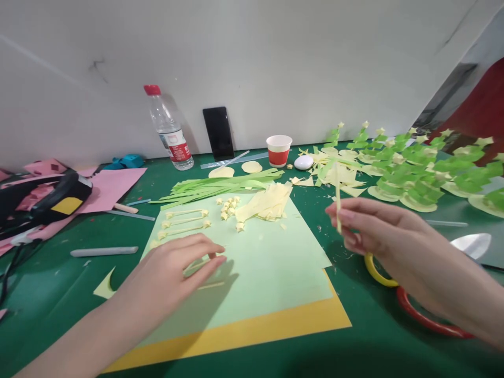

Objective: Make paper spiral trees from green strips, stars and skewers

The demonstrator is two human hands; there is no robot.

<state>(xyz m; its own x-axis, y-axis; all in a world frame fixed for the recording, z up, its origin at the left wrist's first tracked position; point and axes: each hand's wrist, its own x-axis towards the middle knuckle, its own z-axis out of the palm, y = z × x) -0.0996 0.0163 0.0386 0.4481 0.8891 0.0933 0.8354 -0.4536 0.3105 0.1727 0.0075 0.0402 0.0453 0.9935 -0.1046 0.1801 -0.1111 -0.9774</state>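
My right hand (366,226) is raised over the right side of the table, its thumb and fingers pinching a thin pale-yellow paper stick (337,194) upright. Low over a light green sheet (268,262) hovers my left hand (177,268), loosely curved, with a small gap between thumb and forefinger and nothing visible in it. Partly beneath it lie thin yellow sticks (212,285). Beyond that hand, several sticks with folded paper stars (207,224) at their ends lie in rows. Loose stars (226,210) and a pile of yellow paper strips (271,202) rest farther up the sheet.
Scissors (417,315) with red and yellow handles lie under my right forearm. Green paper strips (212,185), a bottle (171,131), a phone (219,132) and a paper cup (279,152) are at the back. Finished paper plants (425,168) crowd the right; a glue gun (59,197) sits left.
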